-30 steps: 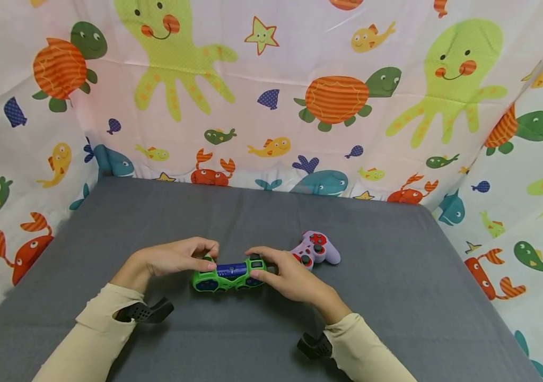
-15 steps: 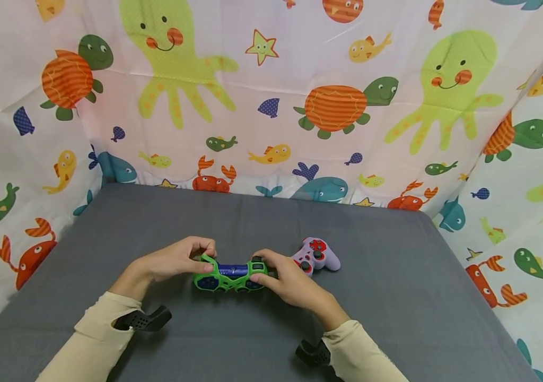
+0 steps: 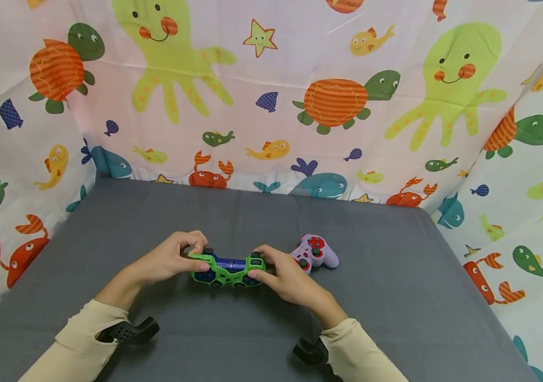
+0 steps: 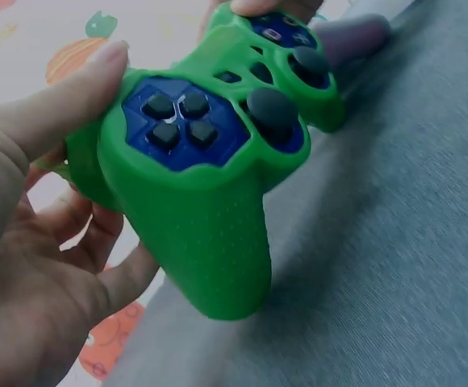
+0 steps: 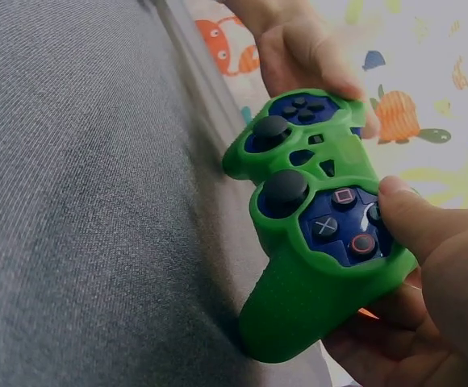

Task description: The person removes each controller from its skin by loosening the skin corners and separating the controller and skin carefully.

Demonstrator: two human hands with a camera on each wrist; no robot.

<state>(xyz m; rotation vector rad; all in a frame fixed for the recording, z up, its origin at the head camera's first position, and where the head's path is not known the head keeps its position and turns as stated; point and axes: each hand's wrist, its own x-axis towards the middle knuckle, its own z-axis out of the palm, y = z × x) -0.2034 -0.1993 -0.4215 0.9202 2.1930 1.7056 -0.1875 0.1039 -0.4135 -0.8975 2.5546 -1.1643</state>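
Note:
A blue game controller (image 3: 230,265) in a green silicone cover (image 4: 206,234) is held up between both hands, its face towards the wrist cameras. My left hand (image 3: 168,260) pinches the cover's edge at the controller's left shoulder, thumb on the front side and fingers curled behind. A strip of green is pulled out towards these fingers, and a dark shoulder button shows beside it in the head view. On the other end, my right hand (image 3: 290,278) grips the controller, thumb by the round-symbol buttons (image 5: 344,230), fingers behind. The controller's back is hidden.
Just behind the right hand, a lilac game controller (image 3: 319,251) with red buttons lies on the grey cloth-covered table (image 3: 376,297). A curtain (image 3: 233,101) printed with sea animals rises at the back and sides. Black wrist mounts (image 3: 130,331) stick out from both sleeves.
My left hand has shifted slightly left and up, drawing the cover's edge outward, and the left shoulder button shows more. The right hand keeps its grip. The head view has tilted slightly.

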